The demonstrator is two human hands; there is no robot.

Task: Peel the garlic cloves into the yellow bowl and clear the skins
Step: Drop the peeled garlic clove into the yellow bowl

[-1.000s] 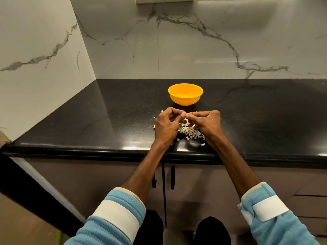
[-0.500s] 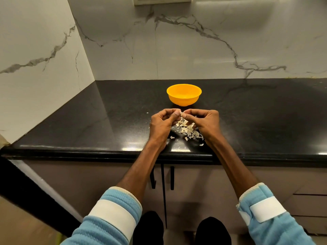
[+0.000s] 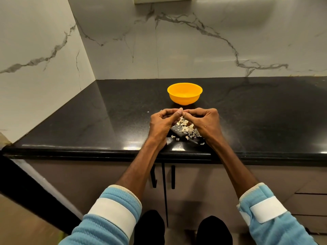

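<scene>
Left hand (image 3: 162, 123), right hand (image 3: 206, 122) (clove (image 3: 183, 113) pinched), skins (image 3: 187, 130)

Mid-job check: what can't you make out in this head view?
Garlic clove: head view, covered by the pinching fingertips of the left hand and right hand; peel state unknown.
Inside of the round yellow plastic bowl: head view, near wall hides the bottom.
Pile of pale papery skins: head view, partly under both hands.
</scene>
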